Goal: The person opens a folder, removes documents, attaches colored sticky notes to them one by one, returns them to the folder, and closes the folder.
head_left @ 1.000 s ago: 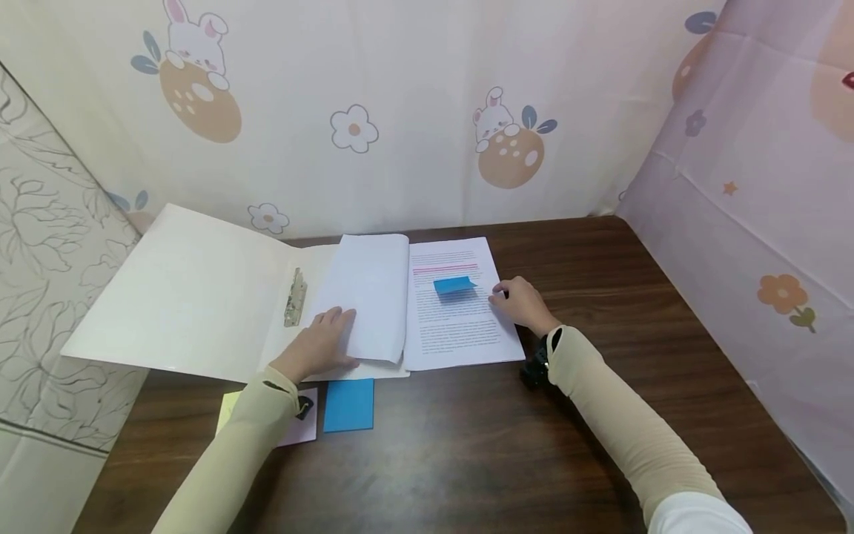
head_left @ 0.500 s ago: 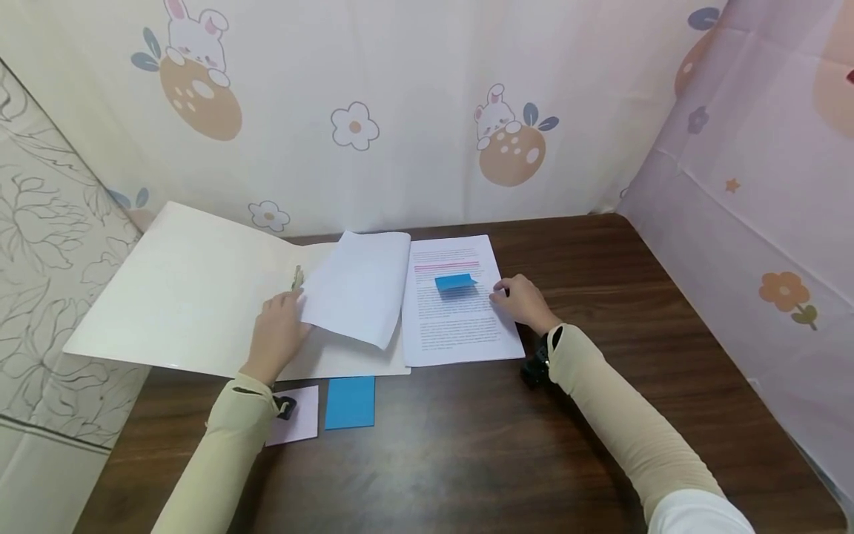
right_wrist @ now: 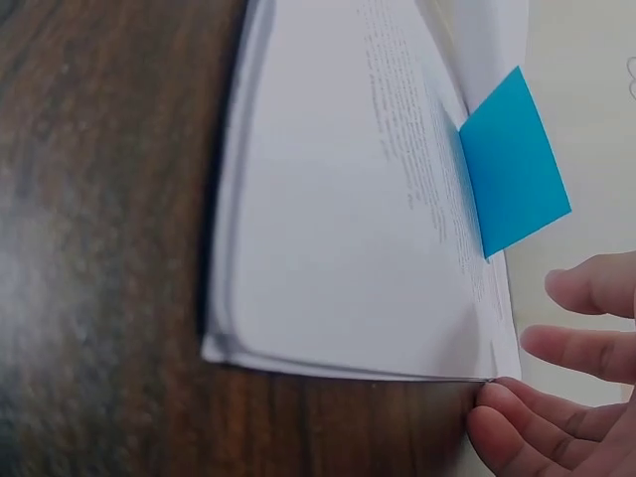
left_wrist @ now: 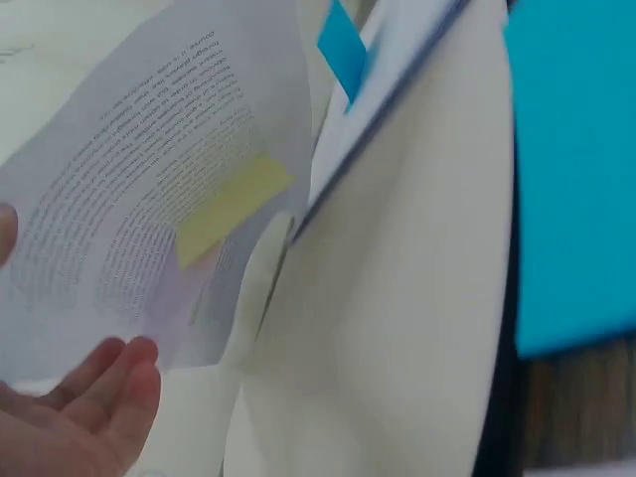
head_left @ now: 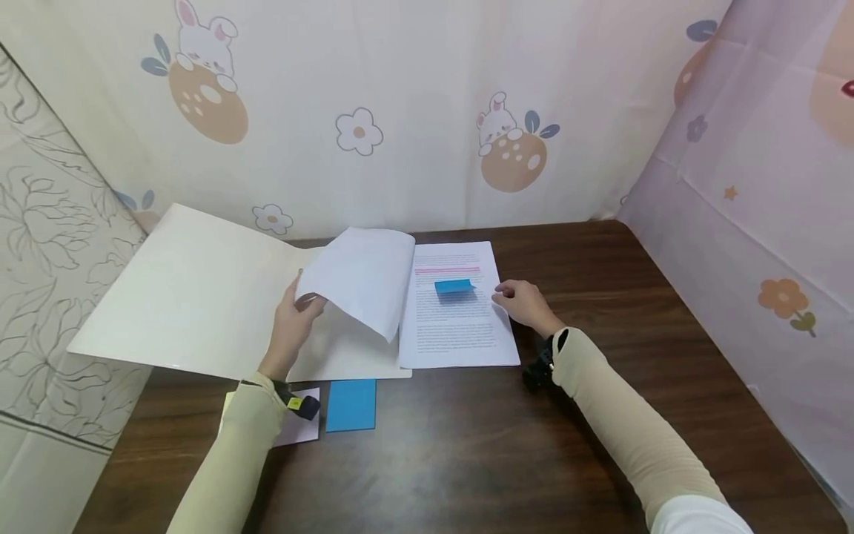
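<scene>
My left hand (head_left: 292, 326) holds the left edge of the turned-over sheets (head_left: 367, 271), which bow up over the open white folder (head_left: 193, 297). On their underside, the left wrist view shows printed text, a yellow sticky note (left_wrist: 234, 209) and a pale purple one (left_wrist: 171, 288). My right hand (head_left: 527, 304) rests at the right edge of the printed stack (head_left: 457, 334), fingers loosely bent, thumb and forefinger apart. A blue sticky note (head_left: 454, 286) stands partly raised on that page, below a pink highlighted line. The folder's metal clip is mostly hidden.
A blue sticky-note pad (head_left: 351, 406) lies in front of the folder on the dark wooden table (head_left: 454, 460). Left of it, a purple pad (head_left: 303, 430) and a yellow pad (head_left: 228, 400) are partly covered by the left forearm. A patterned curtain (head_left: 414, 170) hangs behind.
My left hand has shifted from the front of the turned sheets to their left edge, lifting them into a curve. My right hand has stayed beside the stack.
</scene>
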`<move>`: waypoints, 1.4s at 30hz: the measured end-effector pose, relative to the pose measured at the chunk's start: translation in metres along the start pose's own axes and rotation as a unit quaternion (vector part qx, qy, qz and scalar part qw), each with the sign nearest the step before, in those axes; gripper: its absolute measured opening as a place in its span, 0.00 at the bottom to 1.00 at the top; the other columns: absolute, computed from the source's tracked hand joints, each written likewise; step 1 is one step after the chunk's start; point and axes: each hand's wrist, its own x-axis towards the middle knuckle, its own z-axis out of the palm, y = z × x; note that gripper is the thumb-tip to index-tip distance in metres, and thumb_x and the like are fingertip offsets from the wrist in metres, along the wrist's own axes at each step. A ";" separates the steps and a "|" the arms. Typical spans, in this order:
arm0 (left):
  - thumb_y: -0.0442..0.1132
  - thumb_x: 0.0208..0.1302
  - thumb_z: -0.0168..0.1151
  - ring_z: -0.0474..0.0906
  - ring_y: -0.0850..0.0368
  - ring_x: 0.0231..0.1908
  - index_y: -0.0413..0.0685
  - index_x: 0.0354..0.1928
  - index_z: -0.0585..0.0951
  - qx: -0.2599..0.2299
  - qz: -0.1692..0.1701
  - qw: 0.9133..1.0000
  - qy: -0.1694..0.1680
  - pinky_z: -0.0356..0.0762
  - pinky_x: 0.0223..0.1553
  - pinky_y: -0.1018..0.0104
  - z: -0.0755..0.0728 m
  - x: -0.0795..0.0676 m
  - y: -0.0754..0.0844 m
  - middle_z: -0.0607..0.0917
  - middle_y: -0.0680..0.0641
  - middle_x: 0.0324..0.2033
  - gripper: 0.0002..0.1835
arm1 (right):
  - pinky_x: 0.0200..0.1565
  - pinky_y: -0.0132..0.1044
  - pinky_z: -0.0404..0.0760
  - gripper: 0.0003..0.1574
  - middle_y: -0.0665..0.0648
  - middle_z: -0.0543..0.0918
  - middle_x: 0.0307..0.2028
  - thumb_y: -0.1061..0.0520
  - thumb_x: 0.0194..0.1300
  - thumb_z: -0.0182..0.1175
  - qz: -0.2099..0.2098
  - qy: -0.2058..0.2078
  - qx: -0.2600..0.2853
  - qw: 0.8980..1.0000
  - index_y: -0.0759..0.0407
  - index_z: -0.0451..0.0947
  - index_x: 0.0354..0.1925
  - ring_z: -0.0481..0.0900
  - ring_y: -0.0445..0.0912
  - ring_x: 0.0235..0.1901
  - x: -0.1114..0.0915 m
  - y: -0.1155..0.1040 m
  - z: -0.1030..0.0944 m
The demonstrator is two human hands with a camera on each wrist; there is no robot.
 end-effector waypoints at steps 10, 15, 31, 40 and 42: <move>0.38 0.68 0.58 0.66 0.39 0.68 0.44 0.71 0.63 -0.002 0.117 0.989 -0.093 0.67 0.65 0.44 0.038 -0.004 0.019 0.70 0.40 0.68 0.30 | 0.53 0.49 0.77 0.26 0.68 0.78 0.54 0.49 0.72 0.53 0.014 0.006 0.024 1.000 0.64 0.73 0.60 0.76 0.57 0.48 0.004 0.006 -0.002; 0.38 0.66 0.58 0.71 0.40 0.64 0.42 0.66 0.69 0.044 0.149 0.977 -0.146 0.72 0.61 0.43 0.063 -0.006 0.025 0.76 0.39 0.63 0.26 | 0.45 0.43 0.80 0.26 0.67 0.79 0.53 0.48 0.74 0.50 0.029 -0.002 0.054 0.998 0.62 0.73 0.61 0.78 0.56 0.45 0.004 0.006 -0.006; 0.43 0.75 0.48 0.59 0.46 0.73 0.48 0.69 0.67 0.166 0.163 0.919 -0.318 0.57 0.72 0.48 0.110 -0.004 0.027 0.68 0.43 0.70 0.23 | 0.38 0.36 0.81 0.45 0.65 0.78 0.49 0.29 0.73 0.35 0.061 0.016 0.143 0.988 0.64 0.74 0.57 0.79 0.53 0.40 0.005 0.008 -0.007; 0.42 0.70 0.54 0.73 0.44 0.60 0.44 0.56 0.77 0.243 0.093 0.955 -0.140 0.70 0.62 0.49 0.117 0.002 0.026 0.78 0.41 0.59 0.17 | 0.36 0.38 0.82 0.45 0.67 0.79 0.49 0.30 0.73 0.35 0.077 0.022 0.150 0.985 0.66 0.73 0.58 0.80 0.52 0.38 0.006 0.005 -0.007; 0.43 0.69 0.54 0.74 0.44 0.61 0.43 0.58 0.76 0.252 0.061 0.959 -0.118 0.71 0.62 0.50 0.117 0.004 0.025 0.78 0.39 0.59 0.19 | 0.36 0.36 0.81 0.41 0.66 0.80 0.49 0.32 0.73 0.40 0.082 0.018 0.135 0.987 0.65 0.72 0.59 0.80 0.51 0.38 0.006 0.004 -0.006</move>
